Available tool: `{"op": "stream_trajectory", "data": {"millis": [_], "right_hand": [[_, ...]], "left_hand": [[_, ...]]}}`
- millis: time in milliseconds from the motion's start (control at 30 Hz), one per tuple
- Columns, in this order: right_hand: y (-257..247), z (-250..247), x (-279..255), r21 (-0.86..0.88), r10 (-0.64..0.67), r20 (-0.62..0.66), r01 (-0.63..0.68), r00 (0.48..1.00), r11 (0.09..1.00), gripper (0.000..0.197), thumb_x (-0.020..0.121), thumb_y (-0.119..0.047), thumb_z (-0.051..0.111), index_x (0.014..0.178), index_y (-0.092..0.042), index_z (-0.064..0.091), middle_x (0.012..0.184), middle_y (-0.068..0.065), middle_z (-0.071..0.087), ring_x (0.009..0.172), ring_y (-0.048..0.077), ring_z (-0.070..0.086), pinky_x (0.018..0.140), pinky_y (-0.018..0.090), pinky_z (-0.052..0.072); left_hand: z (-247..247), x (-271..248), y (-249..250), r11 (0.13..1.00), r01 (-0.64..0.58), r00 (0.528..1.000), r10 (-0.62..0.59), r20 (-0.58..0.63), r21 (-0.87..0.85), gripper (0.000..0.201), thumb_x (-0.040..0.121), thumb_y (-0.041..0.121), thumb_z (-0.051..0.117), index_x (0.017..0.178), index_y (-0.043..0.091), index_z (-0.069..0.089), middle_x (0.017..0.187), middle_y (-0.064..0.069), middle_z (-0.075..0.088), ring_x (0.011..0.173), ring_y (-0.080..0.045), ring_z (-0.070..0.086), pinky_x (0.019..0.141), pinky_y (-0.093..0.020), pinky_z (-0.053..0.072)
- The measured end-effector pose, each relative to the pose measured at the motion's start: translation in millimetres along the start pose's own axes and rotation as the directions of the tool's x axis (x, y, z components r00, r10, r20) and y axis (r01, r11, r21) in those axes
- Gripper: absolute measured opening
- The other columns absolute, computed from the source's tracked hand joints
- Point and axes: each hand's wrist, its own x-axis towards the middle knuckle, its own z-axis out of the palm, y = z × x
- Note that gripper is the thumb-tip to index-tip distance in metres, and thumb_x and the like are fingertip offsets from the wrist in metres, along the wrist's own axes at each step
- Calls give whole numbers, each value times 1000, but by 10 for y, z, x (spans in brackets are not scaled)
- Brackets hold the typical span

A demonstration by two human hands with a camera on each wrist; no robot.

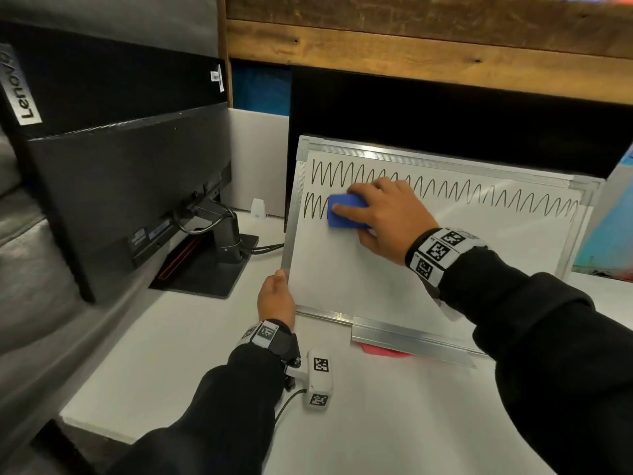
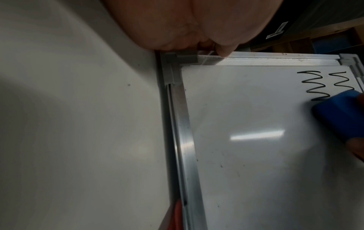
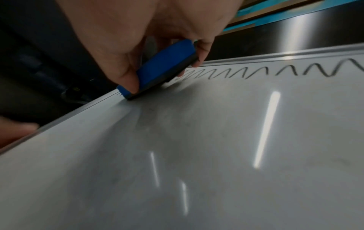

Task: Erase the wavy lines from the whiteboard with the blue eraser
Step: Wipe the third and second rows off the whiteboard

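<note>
Head view: right hand (image 1: 383, 214) grips eraser (image 1: 346, 210) pressed on propped whiteboard (image 1: 359, 279) over lower wavy line (image 1: 315, 207), left hand (image 1: 275, 296) pinching the frame's left edge; a hard stroke could tip or slide the board, leaving smears.

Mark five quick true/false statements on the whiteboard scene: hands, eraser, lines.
1. The right hand grips the blue eraser. True.
2. The eraser hovers clear of the whiteboard. False: it sits against the surface.
3. The left hand holds the whiteboard's lower left corner. True.
4. All wavy lines are erased. False: the upper line remains across the board, and a short stub of the lower.
5. The monitor faces the person. False: its back shows.
</note>
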Motion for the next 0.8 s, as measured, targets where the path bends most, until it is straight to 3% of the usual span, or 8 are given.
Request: {"op": "stream_trajectory", "data": {"millis": [67, 167, 267, 400, 500, 633, 733, 800], "right_hand": [[-26, -11, 18, 29, 59, -34, -58, 998, 998, 50, 86, -31, 60, 135, -31, 51, 132, 11, 53, 111, 34, 50, 93, 49, 39], [-95, 30, -11, -10, -40, -13, 40, 999, 999, 50, 84, -30, 63, 133, -29, 54, 130, 11, 54, 108, 33, 51, 91, 49, 41], [-33, -30, 36, 30, 82, -57, -81, 995, 996, 49, 85, -29, 63, 133, -30, 54, 131, 12, 55, 109, 35, 51, 92, 49, 40], [-144, 36, 0, -25, -90, 2, 90, 996, 996, 49, 83, -30, 64, 131, -30, 54, 130, 11, 54, 109, 33, 52, 91, 48, 42], [-60, -25, 53, 38, 77, -48, -76, 996, 996, 49, 86, -30, 63, 134, -31, 53, 132, 11, 54, 111, 34, 51, 94, 50, 40], [-195, 46, 30, -29, -78, 5, 78, 997, 997, 49, 85, -30, 63, 133, -30, 53, 130, 11, 54, 108, 33, 52, 91, 48, 41], [-141, -24, 103, 21, 85, -58, -84, 995, 996, 49, 86, -28, 64, 134, -29, 54, 130, 12, 55, 109, 34, 52, 92, 48, 40], [-215, 1, 110, -4, 22, -46, -22, 999, 1000, 49, 86, -29, 63, 133, -30, 53, 130, 11, 54, 109, 34, 51, 92, 48, 40]], "left_hand": [[2, 7, -12, 1000, 5, 1000, -5, -4, -1, 43, 105, 32, 32, 120, 1, 59, 116, -18, 61, 102, -29, 54, 83, -32, 39], [5, 9, -22, 1000, 13, 1000, -13, 3, -12, 44, 106, 31, 28, 118, 2, 59, 112, -15, 59, 94, -22, 49, 81, -27, 33], [6, -5, -12, 1000, 13, 1000, -13, 13, -11, 44, 106, 31, 27, 119, 3, 59, 110, -12, 58, 93, -20, 48, 79, -25, 32], [4, -7, -8, 1000, 7, 1000, -7, 11, -2, 44, 106, 30, 28, 121, 2, 58, 112, -12, 58, 94, -19, 47, 80, -24, 31], [7, -11, -18, 999, 16, 1000, -15, 17, -28, 44, 105, 32, 29, 120, 3, 59, 110, -11, 58, 94, -20, 48, 80, -24, 32], [10, -9, -10, 998, 16, 1000, -16, 6, -53, 44, 105, 32, 30, 119, 2, 59, 110, -12, 59, 95, -20, 50, 81, -26, 33], [3, 6, -26, 999, 19, 1000, -18, 14, -35, 44, 105, 33, 29, 120, 4, 59, 112, -12, 59, 96, -20, 49, 82, -27, 33], [6, 15, -40, 1000, 7, 1000, -8, 25, 14, 43, 105, 32, 28, 121, 4, 58, 117, -14, 59, 95, -19, 48, 81, -24, 32]]}}
